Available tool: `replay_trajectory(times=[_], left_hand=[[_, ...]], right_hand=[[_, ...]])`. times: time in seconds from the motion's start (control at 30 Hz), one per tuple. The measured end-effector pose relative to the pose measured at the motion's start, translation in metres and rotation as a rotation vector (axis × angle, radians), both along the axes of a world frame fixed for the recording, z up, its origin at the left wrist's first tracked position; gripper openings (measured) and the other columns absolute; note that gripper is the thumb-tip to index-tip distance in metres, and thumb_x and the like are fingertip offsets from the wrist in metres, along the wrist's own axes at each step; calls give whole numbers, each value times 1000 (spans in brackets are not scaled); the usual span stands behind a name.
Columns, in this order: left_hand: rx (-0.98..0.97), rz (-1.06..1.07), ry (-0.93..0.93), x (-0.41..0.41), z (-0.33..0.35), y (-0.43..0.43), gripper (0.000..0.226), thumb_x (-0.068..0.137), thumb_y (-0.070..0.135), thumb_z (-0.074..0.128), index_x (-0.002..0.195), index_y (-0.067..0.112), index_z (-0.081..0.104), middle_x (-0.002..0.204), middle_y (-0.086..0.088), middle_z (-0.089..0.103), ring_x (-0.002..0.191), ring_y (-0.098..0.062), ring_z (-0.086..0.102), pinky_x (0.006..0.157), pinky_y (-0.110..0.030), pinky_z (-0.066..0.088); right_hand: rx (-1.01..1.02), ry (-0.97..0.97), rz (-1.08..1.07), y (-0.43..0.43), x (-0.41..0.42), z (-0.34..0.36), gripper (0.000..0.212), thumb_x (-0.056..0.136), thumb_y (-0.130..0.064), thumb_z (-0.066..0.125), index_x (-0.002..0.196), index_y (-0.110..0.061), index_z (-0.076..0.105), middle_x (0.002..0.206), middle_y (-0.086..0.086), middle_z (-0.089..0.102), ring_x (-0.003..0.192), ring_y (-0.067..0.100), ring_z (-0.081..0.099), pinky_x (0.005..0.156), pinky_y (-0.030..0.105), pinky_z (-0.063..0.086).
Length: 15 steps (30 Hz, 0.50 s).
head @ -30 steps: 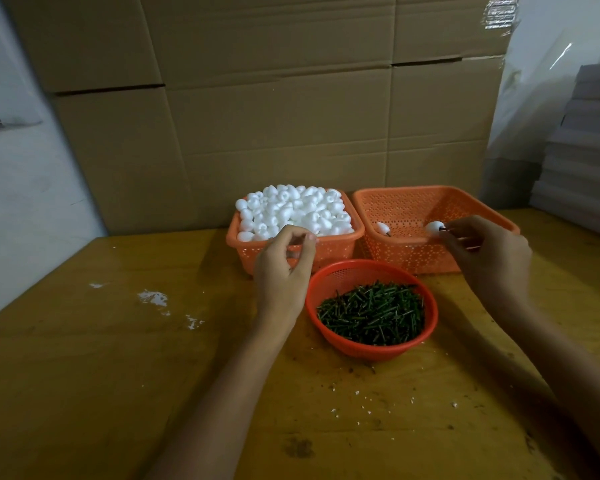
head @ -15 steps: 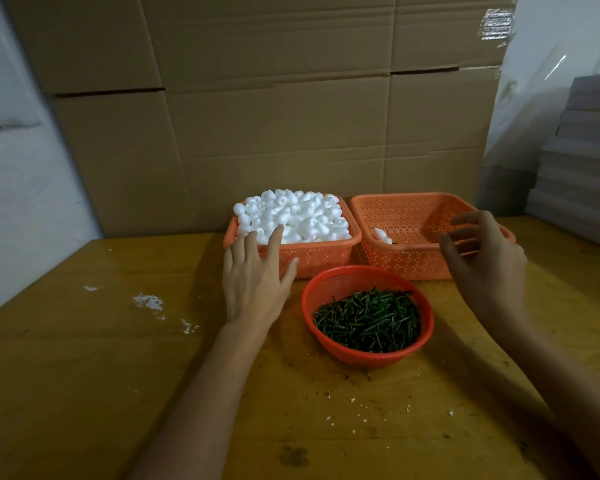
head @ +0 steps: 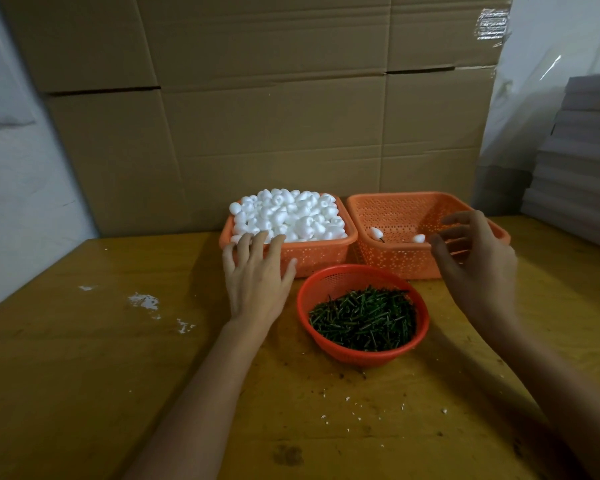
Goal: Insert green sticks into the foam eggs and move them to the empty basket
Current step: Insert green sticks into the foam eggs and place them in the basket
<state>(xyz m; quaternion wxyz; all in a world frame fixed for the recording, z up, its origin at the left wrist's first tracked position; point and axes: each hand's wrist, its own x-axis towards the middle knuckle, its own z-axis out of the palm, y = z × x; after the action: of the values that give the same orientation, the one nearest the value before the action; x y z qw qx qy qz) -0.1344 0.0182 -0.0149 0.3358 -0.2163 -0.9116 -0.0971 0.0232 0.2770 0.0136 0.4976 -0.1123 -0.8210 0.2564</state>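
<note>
- Cardboard boxes [head: 274, 116]: stacked into a wall across the back of the table.
- Wooden table [head: 66, 375]: everything sits on it.
- Grey sheet stack [head: 582, 161]: far right edge, well apart from the baskets.
- Left square orange basket [head: 319, 261]: heaped over the rim with plain foam eggs [head: 288, 214].
- Right square orange basket [head: 395, 265]: touching the left one side by side, nearly bare inside.
- Round red basket [head: 347, 355]: just in front of the two square ones, holds the green sticks [head: 362, 318] in a loose pile.
- Left hand [head: 255, 284]: palm down, fingers straight and spread, holding nothing; fingertips at the near-left rim of the egg basket.
- Right hand [head: 478, 271]: fingers loosely curled and apart, nothing in them; hovers at the near-right corner of the right basket.
- Finished eggs: one [head: 376, 233] at the near-left of the right basket floor with a stick end showing, a second [head: 419, 238] just right of it, stick not visible.
- White crumbs [head: 142, 301]: scattered on the table left of the left hand.
</note>
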Motion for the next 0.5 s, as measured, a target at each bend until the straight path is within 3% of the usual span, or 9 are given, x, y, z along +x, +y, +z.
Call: replay_trajectory(times=[0.2, 0.33, 0.5], left_hand=[[24, 6, 20, -1, 2, 6, 44, 102, 56, 49, 133, 29, 64, 134, -5, 64, 132, -26, 51, 114, -51, 29], [38, 10, 36, -3, 0, 10, 41, 101, 54, 54, 124, 23, 68, 125, -6, 66, 125, -27, 55, 112, -53, 28], [80, -7, 4, -4, 0, 14, 43, 102, 52, 54, 129, 21, 67, 140, -4, 62, 134, -25, 52, 115, -56, 25]], right_hand=[[-2, 8, 8, -5, 3, 4, 27, 96, -17, 72, 119, -15, 58, 100, -8, 66, 82, 15, 69, 69, 42, 62], [5, 15, 2, -6, 3, 6, 26, 96, -17, 72, 118, -15, 59, 99, -9, 65, 81, 12, 68, 68, 39, 61], [3, 25, 18, -6, 3, 5, 25, 96, -16, 72, 117, -16, 59, 97, -9, 66, 79, 6, 66, 67, 34, 59]])
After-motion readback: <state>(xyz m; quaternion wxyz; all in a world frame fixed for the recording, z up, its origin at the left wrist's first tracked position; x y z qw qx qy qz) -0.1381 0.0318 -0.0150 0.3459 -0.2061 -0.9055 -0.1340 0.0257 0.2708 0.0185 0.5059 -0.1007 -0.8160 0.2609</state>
